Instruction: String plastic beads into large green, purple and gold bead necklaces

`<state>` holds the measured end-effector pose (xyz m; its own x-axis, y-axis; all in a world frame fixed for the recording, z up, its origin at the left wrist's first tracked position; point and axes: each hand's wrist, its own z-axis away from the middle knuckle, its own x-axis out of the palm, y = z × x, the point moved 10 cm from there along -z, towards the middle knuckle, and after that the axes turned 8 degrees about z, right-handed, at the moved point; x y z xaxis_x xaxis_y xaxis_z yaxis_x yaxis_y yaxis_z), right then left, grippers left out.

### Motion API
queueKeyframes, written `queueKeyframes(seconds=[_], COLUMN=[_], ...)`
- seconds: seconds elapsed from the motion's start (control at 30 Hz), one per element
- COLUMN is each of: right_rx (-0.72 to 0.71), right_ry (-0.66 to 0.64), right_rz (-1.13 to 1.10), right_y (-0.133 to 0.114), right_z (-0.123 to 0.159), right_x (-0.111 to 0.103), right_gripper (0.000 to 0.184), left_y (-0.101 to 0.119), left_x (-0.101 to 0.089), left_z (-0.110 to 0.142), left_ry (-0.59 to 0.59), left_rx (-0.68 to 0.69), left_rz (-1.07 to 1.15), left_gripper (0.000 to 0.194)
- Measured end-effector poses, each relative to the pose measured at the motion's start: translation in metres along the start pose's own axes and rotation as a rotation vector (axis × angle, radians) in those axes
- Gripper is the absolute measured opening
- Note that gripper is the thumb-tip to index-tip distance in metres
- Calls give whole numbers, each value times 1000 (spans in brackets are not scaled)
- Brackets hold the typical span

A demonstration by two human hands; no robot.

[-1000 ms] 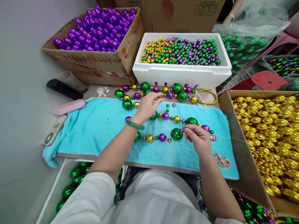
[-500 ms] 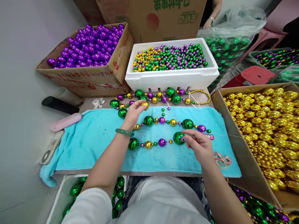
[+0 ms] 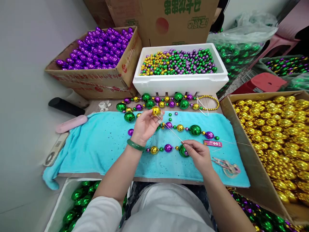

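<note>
My left hand point(image 3: 147, 125), with a green bangle at its wrist, pinches a gold bead point(image 3: 156, 111) between its fingertips. My right hand point(image 3: 199, 154) grips a long thin needle point(image 3: 172, 130) whose far end reaches the gold bead; whether it is inside the hole I cannot tell. Under both hands, a strand of green, gold and purple beads point(image 3: 195, 130) curves over the blue towel point(image 3: 96, 151). One large green bead point(image 3: 183, 150) lies right beside my right fingers. A few small loose beads point(image 3: 170, 117) rest on the towel beyond my left hand.
Behind the towel lies a finished-looking bead strand point(image 3: 178, 97). Around it stand a box of purple beads point(image 3: 96, 48), a white foam box point(image 3: 178, 80) of small beads and a box of gold beads point(image 3: 277, 129). Small scissors point(image 3: 227, 167) lie at right.
My left hand has brought the gold bead right and nearer to me. My right hand has come slightly lower, and the needle now spans between the hands. The view has shifted slightly.
</note>
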<state>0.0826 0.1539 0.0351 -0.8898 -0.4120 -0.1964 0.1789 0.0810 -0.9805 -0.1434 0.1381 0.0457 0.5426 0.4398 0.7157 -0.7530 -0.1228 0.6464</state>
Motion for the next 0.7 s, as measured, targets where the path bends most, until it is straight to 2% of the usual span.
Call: queueKeyframes(seconds=[0.13,0.27,0.43,0.5,0.6,0.7], right_rx=[0,-22,-14,7,38,34], right_ry=[8,28,43,32,14,35], right_rz=[16,52,62,45,7,-34], right_y=[2,0,1,4,8,11], right_z=[1,2,2,1,0,-2], right_x=[0,-5,-7,-4,2,2], right_gripper=[18,19,20,21,22,22], left_y=[2,7,26,22,3,-15], left_x=[1,5,16,23,35,49], left_z=[2,5,18,25,33,35], left_ry=[26,-2,-72,-106,-187,-338], left_rx=[44,119,424,496,474,376], left_rz=[58,39,-176,-268,-378,-492], left_gripper=[8,18,46,59,75,86])
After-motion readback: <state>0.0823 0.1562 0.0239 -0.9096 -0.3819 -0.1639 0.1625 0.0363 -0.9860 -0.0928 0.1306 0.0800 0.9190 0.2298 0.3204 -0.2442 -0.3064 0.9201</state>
